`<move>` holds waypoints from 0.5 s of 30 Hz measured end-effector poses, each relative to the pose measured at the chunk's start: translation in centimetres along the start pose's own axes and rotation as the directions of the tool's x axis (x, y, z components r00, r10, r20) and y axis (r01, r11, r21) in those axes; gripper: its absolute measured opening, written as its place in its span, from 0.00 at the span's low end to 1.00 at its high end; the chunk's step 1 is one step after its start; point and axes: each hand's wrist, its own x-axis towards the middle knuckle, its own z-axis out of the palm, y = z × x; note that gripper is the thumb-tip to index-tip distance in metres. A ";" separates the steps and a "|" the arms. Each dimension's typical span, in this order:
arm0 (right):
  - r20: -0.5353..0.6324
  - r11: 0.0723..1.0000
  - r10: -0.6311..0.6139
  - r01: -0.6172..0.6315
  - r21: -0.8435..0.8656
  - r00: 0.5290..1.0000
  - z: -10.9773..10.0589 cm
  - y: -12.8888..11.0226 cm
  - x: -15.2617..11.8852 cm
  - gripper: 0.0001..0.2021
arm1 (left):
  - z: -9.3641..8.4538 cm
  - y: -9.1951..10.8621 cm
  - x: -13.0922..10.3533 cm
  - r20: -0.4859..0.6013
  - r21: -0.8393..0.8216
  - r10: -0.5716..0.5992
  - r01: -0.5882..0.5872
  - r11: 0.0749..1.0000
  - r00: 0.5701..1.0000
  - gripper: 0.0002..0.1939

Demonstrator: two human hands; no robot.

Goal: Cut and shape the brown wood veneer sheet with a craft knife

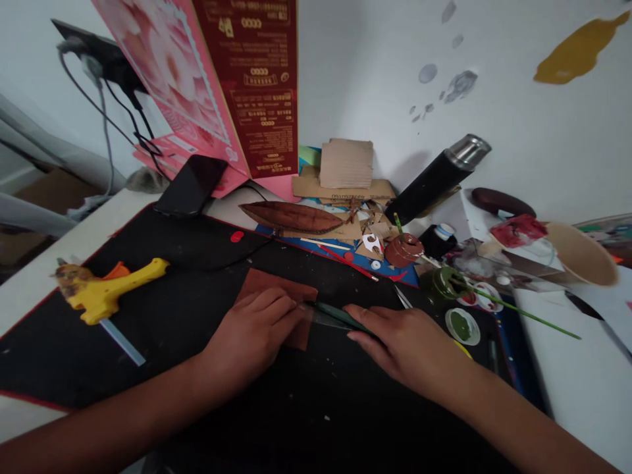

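A square, reddish-brown sheet (269,282) lies on the black mat under my left hand (257,329). The fingers of that hand are bent and close together, pressing the sheet down. My right hand (412,345) is closed around a slim, dark green pen-shaped tool (340,315), whose dark tip points left and meets the sheet beside my left fingertips. Whether the tip is a blade or a nib is too blurred to tell. A clear, thin strip (323,320) shows just below the tool, running under my left fingers; its left end is hidden.
A yellow glue gun (111,289) lies at left on the black mat (192,316). Behind are a phone (191,185), a brown leaf-shaped piece (291,217), cardboard scraps (346,164) and a leaning black flask (432,184). Paint jars (444,283) and a green-paint lid (463,326) stand at right.
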 end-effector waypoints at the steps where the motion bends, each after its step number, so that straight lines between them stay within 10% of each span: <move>1: 0.002 1.000 0.007 -0.007 0.009 1.000 0.1 0.0 0.0 0.19 | 0.1 0.0 -0.1 0.004 0.000 -0.003 0.003 1.000 1.000 0.13; 15: -0.048 1.000 0.005 -0.005 0.017 0.999 -0.6 0.0 0.0 0.20 | 0.2 -0.1 -0.1 0.002 -0.010 -0.002 0.002 1.000 1.000 0.13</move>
